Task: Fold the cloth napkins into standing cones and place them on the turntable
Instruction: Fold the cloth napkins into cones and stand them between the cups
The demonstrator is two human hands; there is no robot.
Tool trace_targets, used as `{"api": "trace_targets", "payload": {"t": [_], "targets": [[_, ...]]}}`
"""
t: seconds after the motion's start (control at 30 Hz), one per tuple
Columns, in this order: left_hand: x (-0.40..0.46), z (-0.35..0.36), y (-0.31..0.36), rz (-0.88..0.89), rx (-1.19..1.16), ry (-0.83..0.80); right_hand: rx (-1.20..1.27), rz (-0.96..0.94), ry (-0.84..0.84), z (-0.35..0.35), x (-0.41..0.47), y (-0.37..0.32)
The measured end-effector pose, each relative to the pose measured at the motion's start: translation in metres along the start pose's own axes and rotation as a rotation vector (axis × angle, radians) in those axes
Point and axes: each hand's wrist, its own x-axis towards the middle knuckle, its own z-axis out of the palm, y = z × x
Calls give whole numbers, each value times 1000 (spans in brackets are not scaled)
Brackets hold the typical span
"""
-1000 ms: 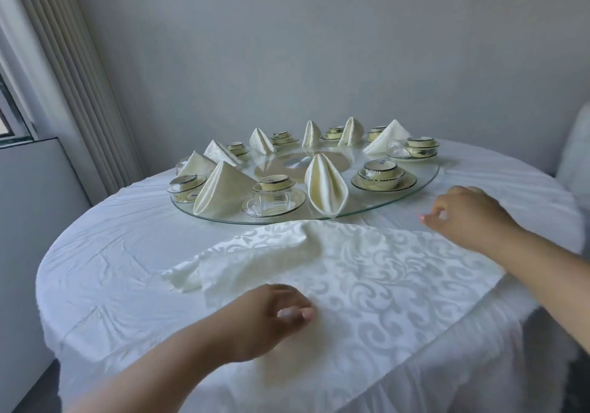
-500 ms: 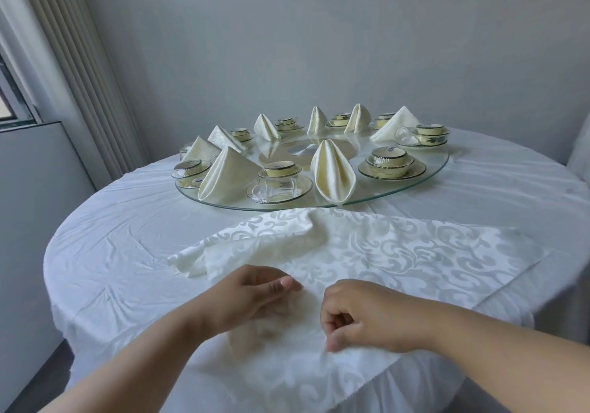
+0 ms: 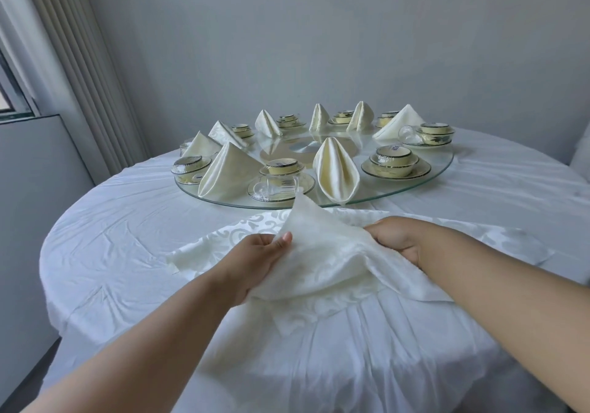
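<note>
A cream cloth napkin (image 3: 322, 250) is lifted off the table between my hands, one corner pointing up toward the turntable. My left hand (image 3: 255, 262) pinches its left edge with thumb and fingers. My right hand (image 3: 396, 240) grips its right side, fingers curled into the cloth. Under it lies a white patterned damask cloth (image 3: 242, 230). Behind it, the round glass turntable (image 3: 443, 170) carries several folded cream napkin cones, the two nearest being a broad one (image 3: 226, 170) and a pointed one (image 3: 335, 170).
Cups and bowls on saucers (image 3: 394, 160) stand between the cones around the turntable rim. The round table has a white tablecloth (image 3: 121, 240). A curtain (image 3: 79, 55) and a grey ledge (image 3: 32, 163) are at the left; a grey wall is behind.
Both hands came together on the napkin near the table's front edge and lifted it up, raising one corner. One second ago my right hand was far out at the right.
</note>
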Motion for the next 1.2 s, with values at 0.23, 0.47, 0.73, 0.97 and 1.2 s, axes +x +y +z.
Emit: {"api": "trace_targets", "payload": {"t": [0.23,0.47,0.73,0.97,1.2], "targets": [[8,3,-5,-41,51,73,-256,-256,24,-6,-23,5],[-47,2,22,-151,43,-206,-247,-280,56,-19,-42,-22],[-45,-3,29,33,155,-72,-510,-139,322,-14,33,-12],[-14,-2,-25,177,231,-101,-400,-14,213,11,36,-22],[-21,-7,-32,272,114,-154,11,108,-171,23,35,-13]]}}
